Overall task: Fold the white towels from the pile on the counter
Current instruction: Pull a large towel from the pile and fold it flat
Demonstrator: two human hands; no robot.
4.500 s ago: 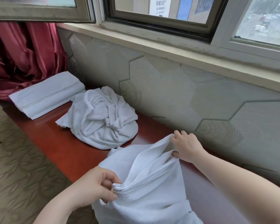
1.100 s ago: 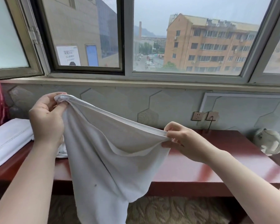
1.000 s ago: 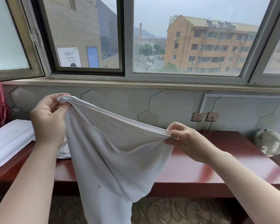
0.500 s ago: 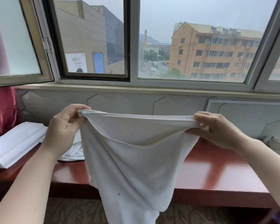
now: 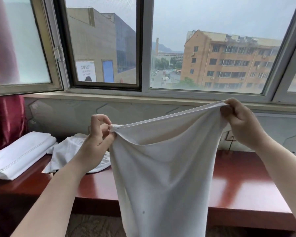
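Hands, left (image 5: 97, 142) and right (image 5: 241, 122), each grip pinched tight on white towel (image 5: 162, 165) edge.

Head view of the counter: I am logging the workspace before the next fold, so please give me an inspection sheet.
Surface: glossy red-brown wooden counter below the window, with reflections.
Job's things: white cloth towel held up by its top edge, hanging in front of the counter, a small dark spot low on it; crumpled pile of white towels on the counter; folded white linen stack left of the pile.
Clutter: nothing seen.
Grippers: left hand pinches the towel's left corner; right hand grips the right corner, higher.
Cables: thin dark cable hanging down the wall behind the towel.
Surroundings: dark red satin curtain at left; open window frame; buildings outside.
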